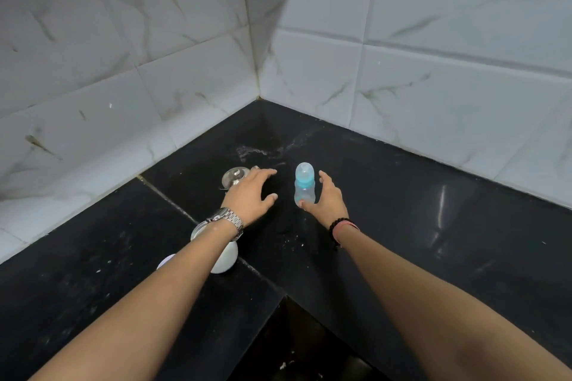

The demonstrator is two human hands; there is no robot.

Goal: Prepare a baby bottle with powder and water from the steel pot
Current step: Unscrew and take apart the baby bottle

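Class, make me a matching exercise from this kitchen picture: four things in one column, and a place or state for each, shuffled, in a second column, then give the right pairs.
Things
1. baby bottle
2. steel pot
3. white jar
4. wristwatch

Places or states
A. partly hidden beyond the left hand
B. on the left wrist
C. upright on the black counter, beside the open right hand
D. under the left forearm

Pairs: 1-C, 2-A, 3-D, 4-B
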